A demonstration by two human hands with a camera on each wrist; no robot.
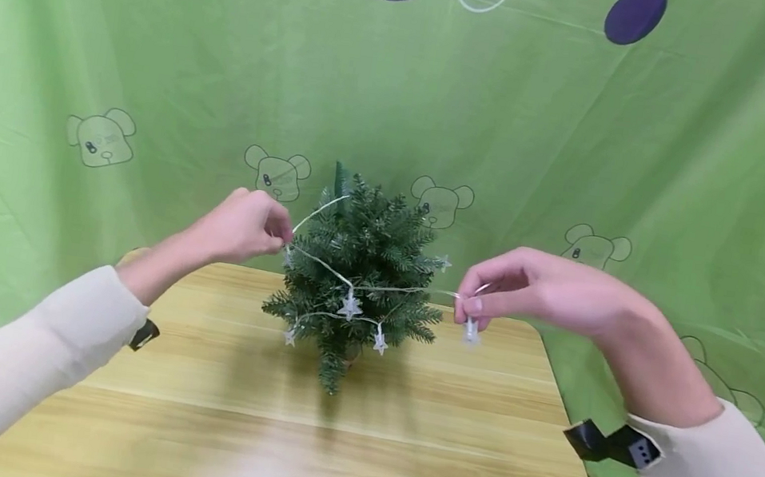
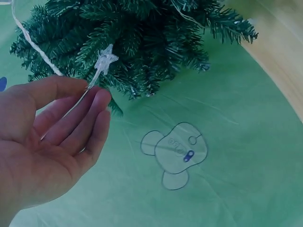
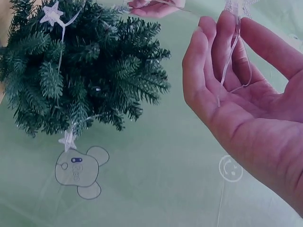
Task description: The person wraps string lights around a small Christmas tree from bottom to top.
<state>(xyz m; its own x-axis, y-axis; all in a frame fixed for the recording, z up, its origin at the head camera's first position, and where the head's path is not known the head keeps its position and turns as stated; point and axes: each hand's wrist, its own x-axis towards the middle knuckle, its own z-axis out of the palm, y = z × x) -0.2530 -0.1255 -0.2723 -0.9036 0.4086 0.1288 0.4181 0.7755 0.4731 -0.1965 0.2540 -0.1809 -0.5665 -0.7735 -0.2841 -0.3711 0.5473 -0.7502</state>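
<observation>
A small artificial Christmas tree [image 1: 382, 238] stands on the table, with a string of star lights [image 1: 349, 304] draped across its front. At the tree's left side my left hand [image 1: 249, 225] pinches the light wire between thumb and fingertips; a clear star [image 2: 106, 59] sits just beyond those fingertips in the left wrist view. To the right of the tree, my right hand [image 1: 521, 289] pinches the same string, and a star light [image 1: 471, 331] hangs below its fingers. A loop of thin wire [image 3: 229, 61] crosses the right palm. Lower on the tree hang other stars [image 1: 380, 340].
The wooden table [image 1: 240, 437] has a light grain and reaches toward me. Behind it hangs a green curtain [image 1: 219, 48] printed with bear heads and purple shapes. Dark straps [image 1: 612, 444] are at both sleeves.
</observation>
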